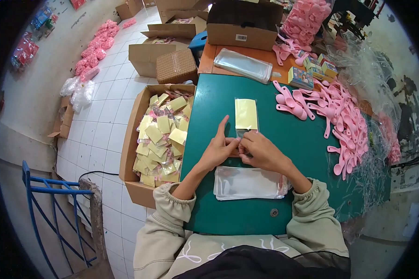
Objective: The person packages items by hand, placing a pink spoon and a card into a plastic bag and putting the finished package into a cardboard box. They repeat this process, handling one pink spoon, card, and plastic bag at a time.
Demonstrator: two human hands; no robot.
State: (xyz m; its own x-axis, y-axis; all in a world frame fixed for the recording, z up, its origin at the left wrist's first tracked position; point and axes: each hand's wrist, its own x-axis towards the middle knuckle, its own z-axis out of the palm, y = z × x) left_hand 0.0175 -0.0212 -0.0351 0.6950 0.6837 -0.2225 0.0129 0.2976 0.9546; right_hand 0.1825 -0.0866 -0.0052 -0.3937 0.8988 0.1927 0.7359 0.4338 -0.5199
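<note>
A pale yellow card (246, 113) lies in a clear plastic bag (241, 133) on the green table, its lower end between my hands. My left hand (217, 149) pinches the bag's near end with thumb and fingers, the index finger pointing away from me. On the other side, my right hand (264, 151) has its fingers closed at the same end, partly hiding what is pinched. Just below my wrists rests a stack of flat clear plastic bags (247, 182).
Left of the table, a cardboard box (128, 153) holds many bagged yellow cards. Pink plastic spoons (342, 118) are heaped at right, near small card packs (300, 78). More clear bags (243, 65) lie at the back beside an open carton (242, 27). A blue metal frame (56, 186) stands at left.
</note>
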